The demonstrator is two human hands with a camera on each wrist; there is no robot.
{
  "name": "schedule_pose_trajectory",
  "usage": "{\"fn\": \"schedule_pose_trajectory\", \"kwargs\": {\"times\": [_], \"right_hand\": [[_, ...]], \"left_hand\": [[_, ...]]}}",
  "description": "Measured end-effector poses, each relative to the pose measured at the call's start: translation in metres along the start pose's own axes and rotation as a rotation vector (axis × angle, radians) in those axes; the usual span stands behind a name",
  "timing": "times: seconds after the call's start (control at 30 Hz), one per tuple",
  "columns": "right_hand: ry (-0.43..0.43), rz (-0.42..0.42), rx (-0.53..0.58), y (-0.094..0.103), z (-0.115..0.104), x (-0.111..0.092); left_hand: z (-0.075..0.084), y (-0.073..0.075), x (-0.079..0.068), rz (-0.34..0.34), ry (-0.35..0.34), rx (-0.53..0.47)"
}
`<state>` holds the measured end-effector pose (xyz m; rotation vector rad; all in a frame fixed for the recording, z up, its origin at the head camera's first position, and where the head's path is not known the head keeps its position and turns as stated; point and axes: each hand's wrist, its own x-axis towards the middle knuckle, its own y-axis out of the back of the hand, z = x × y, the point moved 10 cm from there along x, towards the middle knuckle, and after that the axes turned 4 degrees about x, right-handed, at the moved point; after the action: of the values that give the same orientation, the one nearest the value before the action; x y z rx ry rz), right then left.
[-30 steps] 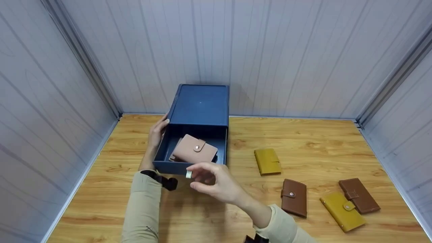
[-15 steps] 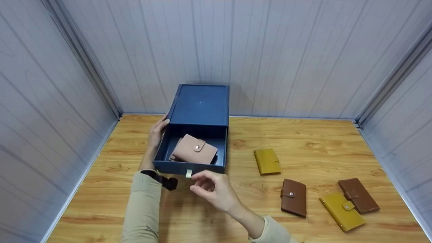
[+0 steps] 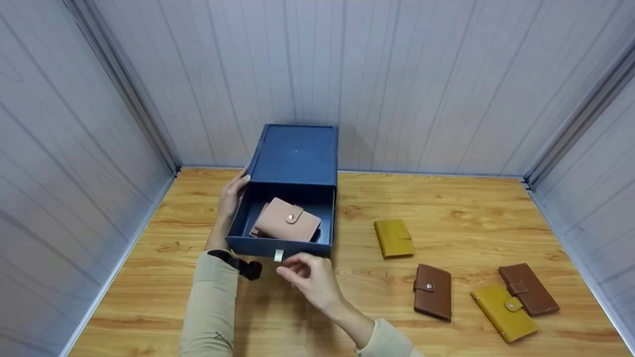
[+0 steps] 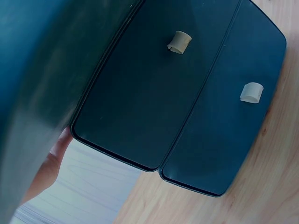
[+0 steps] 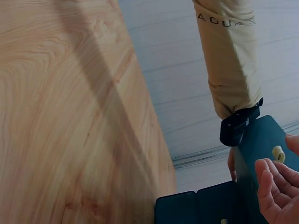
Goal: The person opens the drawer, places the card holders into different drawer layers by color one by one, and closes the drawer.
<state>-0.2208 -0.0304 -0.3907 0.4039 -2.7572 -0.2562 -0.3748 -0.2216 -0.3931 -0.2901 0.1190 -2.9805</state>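
A blue drawer cabinet point(image 3: 296, 153) stands against the back wall, its top drawer point(image 3: 258, 245) pulled out. Inside that drawer lies a pink snap-strap wallet point(image 3: 283, 223) on top of another pinkish piece, mostly hidden. My left hand point(image 3: 230, 196) lies against the cabinet's left side; the left wrist view shows only part of this hand point(image 4: 49, 170). Just right of the drawer's pale pull tab point(image 3: 279, 255) is my right hand point(image 3: 315, 282), fingers loosely bent and nothing between them. In the right wrist view the right hand point(image 5: 280, 189) is beside the tab point(image 5: 278, 154), thumb and fingers apart.
On the wooden table point(image 3: 446, 198) to the right lie a yellow wallet point(image 3: 393, 238), a brown wallet point(image 3: 433, 292), another yellow one point(image 3: 503, 312) and another brown one point(image 3: 531, 290), these last two touching. Below the pulled-out drawer are two closed drawers point(image 4: 140, 102) with tabs.
My right hand has let go of the pull tab and drawn slightly back toward me and down. The left hand, the drawer and the wallets have stayed in place.
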Motion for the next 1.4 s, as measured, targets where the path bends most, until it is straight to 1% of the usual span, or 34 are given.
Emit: {"fn": "schedule_pose_trajectory", "kwargs": {"times": [0.1,0.2,0.33,0.47,0.87,1.1,1.23,1.33,1.4], "right_hand": [[-0.012,-0.007,0.014,-0.002,-0.01,-0.001],[-0.021,-0.021,0.006,-0.005,-0.012,0.0],[-0.023,-0.031,0.018,-0.009,-0.011,0.003],[-0.032,-0.024,0.039,-0.011,-0.009,0.005],[-0.041,-0.001,0.093,-0.013,-0.009,0.008],[-0.031,0.001,0.1,-0.013,-0.012,0.009],[-0.034,0.007,0.109,-0.011,-0.013,0.011],[-0.03,0.011,0.112,-0.01,-0.015,0.013],[-0.024,0.008,0.108,-0.01,-0.017,0.014]], "left_hand": [[0.0,0.0,-0.001,0.006,0.004,-0.012],[0.0,-0.001,0.0,0.01,0.006,-0.01],[0.002,-0.001,0.0,0.008,-0.004,-0.02],[0.003,-0.002,-0.001,0.007,-0.013,-0.034],[0.001,-0.003,-0.001,-0.004,-0.006,-0.07],[-0.001,-0.002,-0.002,-0.006,0.019,-0.047],[0.0,-0.002,-0.002,-0.007,0.021,-0.03],[0.001,-0.002,-0.002,-0.017,0.01,-0.014],[0.002,-0.002,-0.002,-0.021,0.007,-0.021]]}}
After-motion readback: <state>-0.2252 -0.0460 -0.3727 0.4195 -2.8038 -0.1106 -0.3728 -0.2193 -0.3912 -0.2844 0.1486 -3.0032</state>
